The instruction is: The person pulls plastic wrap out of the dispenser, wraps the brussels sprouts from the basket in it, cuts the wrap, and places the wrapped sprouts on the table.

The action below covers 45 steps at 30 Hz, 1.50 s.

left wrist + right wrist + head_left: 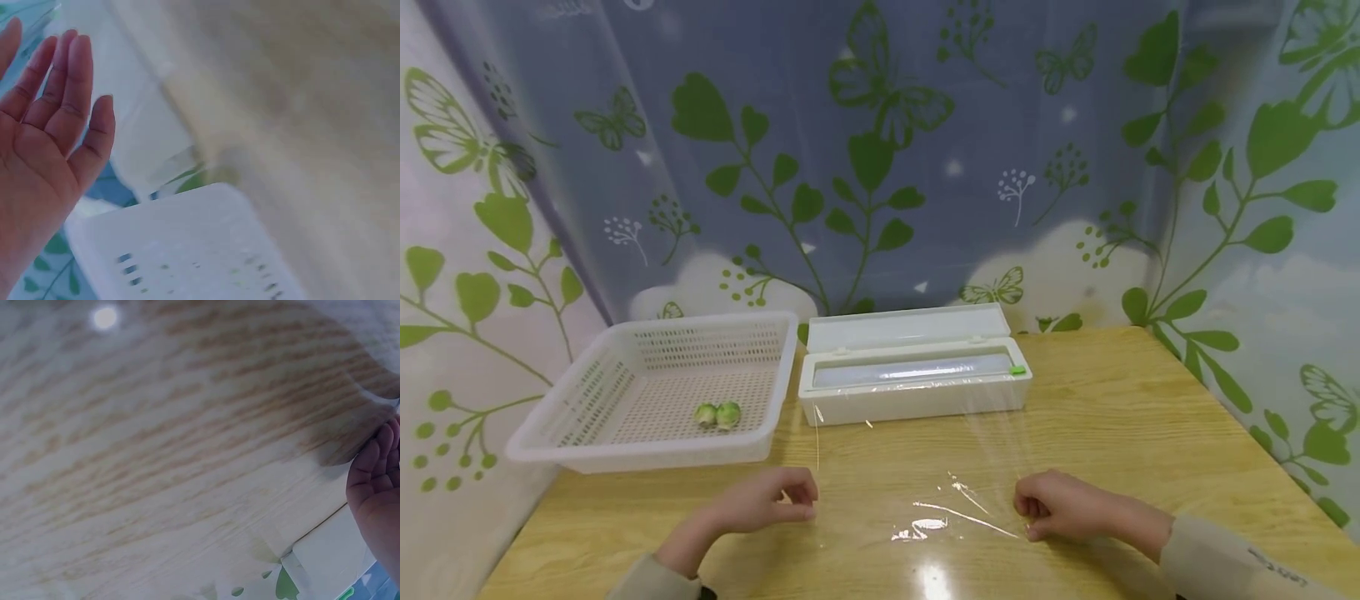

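Observation:
Clear plastic wrap (928, 524) stretches from a white wrap dispenser (917, 407) toward me, glinting and creased over the table. At its near left edge my left hand (771, 500) pinches the film between thumb and fingertips; in the left wrist view the other fingers of that hand (59, 119) lie fairly straight. On the opposite side, my right hand (1067, 504) pinches the near right corner with curled fingers, shown at the edge of the right wrist view (378, 481). The dispenser's lid (910, 328) stands raised behind the roll (913, 370), and a green slider (1017, 370) sits at its right end.
Left of the dispenser is a white perforated basket (647, 454) with two small Brussels sprouts (727, 415) inside. A wooden table (1120, 400) carries everything. Behind it hangs a patterned curtain (925, 208) with green leaves and butterflies.

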Each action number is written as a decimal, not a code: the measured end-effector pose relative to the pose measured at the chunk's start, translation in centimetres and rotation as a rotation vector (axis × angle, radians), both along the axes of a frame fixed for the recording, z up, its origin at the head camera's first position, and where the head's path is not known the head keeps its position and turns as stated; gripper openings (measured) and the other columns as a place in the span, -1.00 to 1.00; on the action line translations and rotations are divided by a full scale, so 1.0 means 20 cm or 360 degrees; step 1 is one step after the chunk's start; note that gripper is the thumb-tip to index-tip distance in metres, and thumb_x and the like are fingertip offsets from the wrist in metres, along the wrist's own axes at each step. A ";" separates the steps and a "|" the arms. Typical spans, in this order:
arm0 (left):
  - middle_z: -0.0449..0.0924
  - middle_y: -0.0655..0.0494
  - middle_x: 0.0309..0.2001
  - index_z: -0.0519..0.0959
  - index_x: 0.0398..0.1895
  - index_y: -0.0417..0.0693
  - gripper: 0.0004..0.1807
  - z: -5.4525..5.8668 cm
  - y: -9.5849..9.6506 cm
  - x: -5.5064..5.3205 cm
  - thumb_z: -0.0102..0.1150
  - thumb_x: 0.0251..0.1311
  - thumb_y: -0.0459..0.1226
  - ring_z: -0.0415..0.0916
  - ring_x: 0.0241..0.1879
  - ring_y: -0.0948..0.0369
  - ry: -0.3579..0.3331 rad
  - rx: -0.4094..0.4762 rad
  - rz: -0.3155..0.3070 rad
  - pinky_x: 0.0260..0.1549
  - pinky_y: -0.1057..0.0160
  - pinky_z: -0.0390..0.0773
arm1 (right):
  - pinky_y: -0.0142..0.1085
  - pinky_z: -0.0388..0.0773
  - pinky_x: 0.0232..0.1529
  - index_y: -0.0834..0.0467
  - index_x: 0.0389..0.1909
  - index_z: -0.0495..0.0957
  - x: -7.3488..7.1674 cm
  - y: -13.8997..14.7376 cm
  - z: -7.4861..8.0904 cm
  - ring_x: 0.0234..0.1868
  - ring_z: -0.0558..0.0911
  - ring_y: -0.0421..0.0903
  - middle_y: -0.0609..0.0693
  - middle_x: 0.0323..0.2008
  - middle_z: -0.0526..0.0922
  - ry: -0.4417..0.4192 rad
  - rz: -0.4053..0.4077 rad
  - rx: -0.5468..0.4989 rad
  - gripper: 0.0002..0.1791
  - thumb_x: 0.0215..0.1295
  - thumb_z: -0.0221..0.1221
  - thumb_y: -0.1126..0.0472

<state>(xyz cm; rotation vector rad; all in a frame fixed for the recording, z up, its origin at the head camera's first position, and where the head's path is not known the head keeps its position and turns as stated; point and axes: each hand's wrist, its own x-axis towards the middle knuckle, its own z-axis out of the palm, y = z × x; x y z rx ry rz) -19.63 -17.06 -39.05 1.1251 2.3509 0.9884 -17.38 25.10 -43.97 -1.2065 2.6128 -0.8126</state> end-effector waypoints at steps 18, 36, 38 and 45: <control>0.51 0.02 -0.25 0.48 -0.24 -0.16 -0.82 0.30 -0.16 -0.18 0.06 0.18 -0.24 0.45 -0.22 0.18 0.0151 0.0296 0.0464 -0.18 0.19 0.43 | -0.49 0.34 -0.55 0.06 -0.52 0.36 -0.01 -0.02 0.03 -0.55 0.34 -0.38 -0.27 -0.59 0.33 -0.0079 -0.0058 0.0079 -0.72 -0.13 0.32 0.21; 0.48 -0.12 -0.11 0.42 -0.08 -0.27 -0.59 0.22 -0.40 -0.29 0.05 0.17 -0.11 0.47 -0.20 0.26 0.0098 0.0390 0.0890 -0.24 0.32 0.46 | -0.48 0.34 -0.55 0.06 -0.54 0.36 -0.02 -0.01 0.01 -0.55 0.33 -0.39 -0.29 -0.59 0.33 -0.0070 -0.0027 0.0060 -0.71 -0.16 0.33 0.23; 0.47 -0.14 -0.09 0.42 -0.07 -0.26 -0.57 0.22 -0.42 -0.30 0.05 0.17 -0.09 0.46 -0.16 0.18 0.0095 0.0378 0.0914 -0.22 0.28 0.46 | -0.48 0.34 -0.55 0.07 -0.53 0.36 -0.02 -0.01 0.01 -0.54 0.33 -0.38 -0.28 -0.59 0.33 -0.0077 -0.0024 0.0061 -0.72 -0.15 0.33 0.22; 0.44 -0.19 -0.04 0.39 0.00 -0.27 -0.50 0.18 -0.49 -0.34 0.05 0.16 -0.06 0.42 -0.08 -0.02 0.0123 0.0325 0.0982 -0.15 0.09 0.44 | -0.48 0.35 -0.55 0.06 -0.54 0.36 -0.02 -0.02 0.02 -0.55 0.33 -0.38 -0.29 -0.59 0.33 -0.0093 -0.0031 0.0074 -0.72 -0.16 0.33 0.22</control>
